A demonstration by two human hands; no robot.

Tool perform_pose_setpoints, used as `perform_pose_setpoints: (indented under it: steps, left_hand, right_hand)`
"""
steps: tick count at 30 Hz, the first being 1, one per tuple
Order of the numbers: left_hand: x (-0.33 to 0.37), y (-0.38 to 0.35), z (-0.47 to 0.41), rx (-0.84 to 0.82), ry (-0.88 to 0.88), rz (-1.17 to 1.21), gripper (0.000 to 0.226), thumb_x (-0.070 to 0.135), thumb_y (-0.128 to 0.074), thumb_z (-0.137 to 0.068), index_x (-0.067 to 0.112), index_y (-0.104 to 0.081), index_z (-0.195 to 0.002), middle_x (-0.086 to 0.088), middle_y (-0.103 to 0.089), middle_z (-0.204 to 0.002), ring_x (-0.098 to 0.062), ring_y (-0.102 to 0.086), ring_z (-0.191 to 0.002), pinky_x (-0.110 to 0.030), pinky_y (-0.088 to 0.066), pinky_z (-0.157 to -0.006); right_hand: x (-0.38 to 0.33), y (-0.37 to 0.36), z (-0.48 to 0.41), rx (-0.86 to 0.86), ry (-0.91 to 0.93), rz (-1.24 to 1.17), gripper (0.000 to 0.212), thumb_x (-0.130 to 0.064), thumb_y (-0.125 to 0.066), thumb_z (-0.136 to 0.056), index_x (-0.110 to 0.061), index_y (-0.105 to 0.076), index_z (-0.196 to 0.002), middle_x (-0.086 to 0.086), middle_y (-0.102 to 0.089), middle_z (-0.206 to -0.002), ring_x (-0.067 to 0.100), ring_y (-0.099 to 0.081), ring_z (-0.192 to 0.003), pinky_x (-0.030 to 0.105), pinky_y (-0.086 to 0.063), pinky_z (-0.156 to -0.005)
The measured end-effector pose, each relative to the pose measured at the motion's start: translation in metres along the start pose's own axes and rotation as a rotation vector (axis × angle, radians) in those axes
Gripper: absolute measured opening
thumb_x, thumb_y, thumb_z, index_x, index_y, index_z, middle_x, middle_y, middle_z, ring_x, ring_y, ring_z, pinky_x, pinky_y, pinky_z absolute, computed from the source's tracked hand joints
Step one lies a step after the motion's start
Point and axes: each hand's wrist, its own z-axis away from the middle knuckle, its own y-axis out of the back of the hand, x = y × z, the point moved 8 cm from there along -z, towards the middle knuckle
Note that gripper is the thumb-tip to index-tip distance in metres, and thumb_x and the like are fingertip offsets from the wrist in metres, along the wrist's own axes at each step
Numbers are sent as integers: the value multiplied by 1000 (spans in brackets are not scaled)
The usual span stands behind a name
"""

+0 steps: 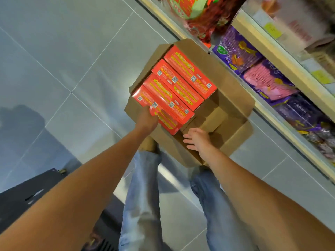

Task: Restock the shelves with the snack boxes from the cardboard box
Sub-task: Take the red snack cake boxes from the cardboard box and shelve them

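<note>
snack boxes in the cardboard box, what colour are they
Red-orange with yellow bands and small QR codes; the snack boxes show best in the head view.

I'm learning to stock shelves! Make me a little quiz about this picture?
1. How many red snack boxes show in the cardboard box?
2. True or false: the right hand is holding a red box.
3. Which hand touches the nearest red box: A left, B right?

Key:
1. Four, side by side; the other half of the box looks empty.
2. False: it is open, fingers spread, over the box's near edge.
3. A: the left hand is on its near end.
</note>
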Motion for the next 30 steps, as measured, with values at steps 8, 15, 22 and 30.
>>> perform_pose_setpoints:
  steps: [8, 15, 22, 30]
  left_hand:
    - [-40, 38, -95, -114, -83, -266, 36, 44, -57, -84, 30, -56, -117, 5, -63, -117, -17, -60, -110, -42, -51, -94]
    - [-48, 52, -136, -195, 73, -463, 48, 32, -53, -87, 9, -44, -128, -17, -50, -126, -35, -52, -115, -51, -44, -99]
    - [-47, 50, -148, -285, 131, -366, 27, 19, -54, -88, 13, -58, -115, -2, -65, -104, -20, -60, -93, -32, -45, -83]
    - [-28, 59, -125, -280, 98, -350, 46, 30, -45, -63, 16, -62, -104, -1, -66, -97, -24, -63, -93, -36, -50, -86]
  right_hand:
    - [4, -40, -46, 288, -121, -124, 13, -10, -49, -93, -10, -57, -102, 12, -60, -120, 29, -57, -104, 31, -45, -80]
    - [18, -64, -69, 420, -184, -286, 48, -24, -60, -90, -11, -45, -134, 9, -57, -126, 25, -54, -114, 27, -36, -80]
    - [9, -77, -82, 240, -162, -383, 19, -17, -62, -88, -23, -57, -106, 3, -62, -107, 21, -56, -101, 27, -44, -80]
    - [22, -64, -68, 102, -178, -479, 38, -26, -58, -88, -16, -53, -125, 6, -61, -120, 20, -55, -111, 34, -36, -86]
